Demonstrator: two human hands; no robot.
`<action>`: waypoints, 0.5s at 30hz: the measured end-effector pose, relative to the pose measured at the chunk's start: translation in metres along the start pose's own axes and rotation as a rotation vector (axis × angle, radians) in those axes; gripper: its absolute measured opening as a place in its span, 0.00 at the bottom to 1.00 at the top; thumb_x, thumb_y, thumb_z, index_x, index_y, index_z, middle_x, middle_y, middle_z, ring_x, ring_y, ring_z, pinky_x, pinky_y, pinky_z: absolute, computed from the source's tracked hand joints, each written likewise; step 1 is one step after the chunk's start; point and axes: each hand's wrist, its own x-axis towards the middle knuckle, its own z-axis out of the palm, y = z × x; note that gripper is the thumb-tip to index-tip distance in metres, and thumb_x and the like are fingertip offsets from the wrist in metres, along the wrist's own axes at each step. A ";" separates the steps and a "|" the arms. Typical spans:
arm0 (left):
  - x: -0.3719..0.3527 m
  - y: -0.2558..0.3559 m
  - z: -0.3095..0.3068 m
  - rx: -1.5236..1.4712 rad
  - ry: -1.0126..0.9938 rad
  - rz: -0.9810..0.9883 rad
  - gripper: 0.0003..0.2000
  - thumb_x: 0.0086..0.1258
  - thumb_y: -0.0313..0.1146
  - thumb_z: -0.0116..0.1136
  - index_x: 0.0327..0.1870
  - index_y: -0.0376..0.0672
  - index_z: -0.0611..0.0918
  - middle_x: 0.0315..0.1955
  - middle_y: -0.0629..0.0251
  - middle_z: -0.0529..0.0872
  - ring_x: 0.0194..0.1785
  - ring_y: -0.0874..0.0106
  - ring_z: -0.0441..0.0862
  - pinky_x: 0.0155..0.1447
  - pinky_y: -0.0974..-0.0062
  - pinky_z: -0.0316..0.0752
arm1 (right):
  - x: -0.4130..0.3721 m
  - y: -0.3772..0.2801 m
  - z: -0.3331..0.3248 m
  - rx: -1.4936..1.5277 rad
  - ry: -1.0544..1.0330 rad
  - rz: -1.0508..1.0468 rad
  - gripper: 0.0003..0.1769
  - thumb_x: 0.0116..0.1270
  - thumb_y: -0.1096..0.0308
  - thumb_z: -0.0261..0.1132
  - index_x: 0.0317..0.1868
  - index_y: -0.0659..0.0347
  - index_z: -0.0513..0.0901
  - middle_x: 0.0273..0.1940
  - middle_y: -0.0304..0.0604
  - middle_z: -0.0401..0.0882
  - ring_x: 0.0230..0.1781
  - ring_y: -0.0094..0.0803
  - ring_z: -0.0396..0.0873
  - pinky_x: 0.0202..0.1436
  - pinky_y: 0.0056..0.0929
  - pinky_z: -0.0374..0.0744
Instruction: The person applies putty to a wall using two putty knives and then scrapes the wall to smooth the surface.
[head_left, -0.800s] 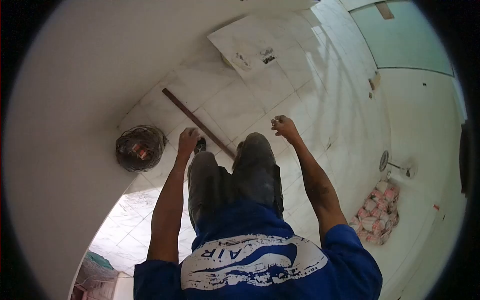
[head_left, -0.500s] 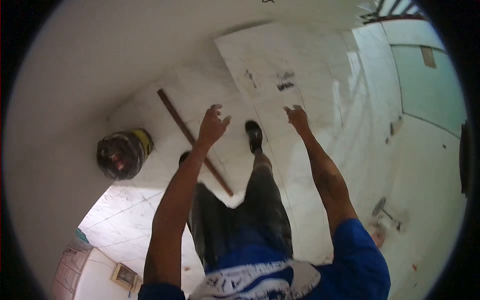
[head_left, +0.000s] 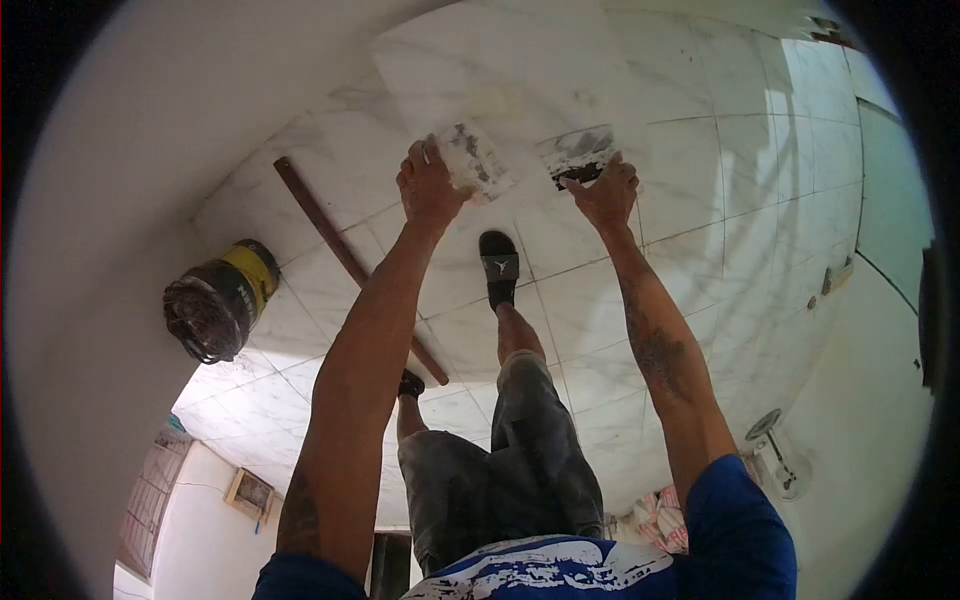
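My left hand (head_left: 432, 188) is closed at the left edge of a flat, plaster-smeared scraper blade (head_left: 477, 160), thumb along its near edge and fingers over the side. My right hand (head_left: 606, 198) pinches a wide putty knife (head_left: 580, 150) by its dark back edge, with thumb and fingers at opposite ends. White filler streaks the knife's grey blade. Both tools are side by side at the near part of a smooth white slab (head_left: 480, 60), in front of my feet.
A long brown bar (head_left: 330, 225) lies slantwise on the marbled floor tiles (head_left: 690, 165), passing under my left forearm. Left of it, a black and yellow bucket (head_left: 222, 300) lies near the wall. A round-headed fan (head_left: 775, 440) is at the lower right.
Both hands have reached forward from empty air to the two tools and closed on them. The view has shifted, with slab and bar now further left.
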 end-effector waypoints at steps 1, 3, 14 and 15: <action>0.001 0.003 0.000 0.007 -0.009 -0.020 0.49 0.48 0.42 0.79 0.70 0.37 0.60 0.63 0.52 0.65 0.64 0.52 0.66 0.65 0.53 0.65 | 0.002 -0.002 -0.003 0.008 -0.006 0.016 0.62 0.46 0.41 0.79 0.70 0.72 0.57 0.63 0.63 0.61 0.64 0.57 0.64 0.60 0.55 0.72; 0.004 0.006 0.001 0.023 -0.025 -0.057 0.49 0.48 0.41 0.79 0.70 0.38 0.60 0.61 0.53 0.66 0.63 0.52 0.67 0.64 0.53 0.65 | 0.006 -0.004 -0.011 0.041 -0.049 0.054 0.61 0.45 0.43 0.80 0.69 0.70 0.58 0.62 0.63 0.61 0.64 0.58 0.64 0.60 0.56 0.72; 0.005 0.004 0.002 -0.210 -0.119 -0.301 0.34 0.51 0.39 0.75 0.58 0.36 0.72 0.52 0.51 0.74 0.58 0.52 0.74 0.58 0.50 0.70 | 0.023 0.039 -0.037 0.443 -0.346 0.085 0.20 0.59 0.59 0.72 0.45 0.63 0.80 0.35 0.45 0.83 0.40 0.36 0.83 0.41 0.39 0.81; 0.005 0.001 0.000 -0.264 -0.121 -0.316 0.29 0.52 0.37 0.74 0.54 0.35 0.75 0.49 0.52 0.77 0.55 0.53 0.77 0.57 0.52 0.71 | 0.020 0.038 -0.041 0.575 -0.359 0.116 0.19 0.59 0.60 0.71 0.45 0.64 0.79 0.37 0.45 0.83 0.41 0.34 0.82 0.41 0.39 0.82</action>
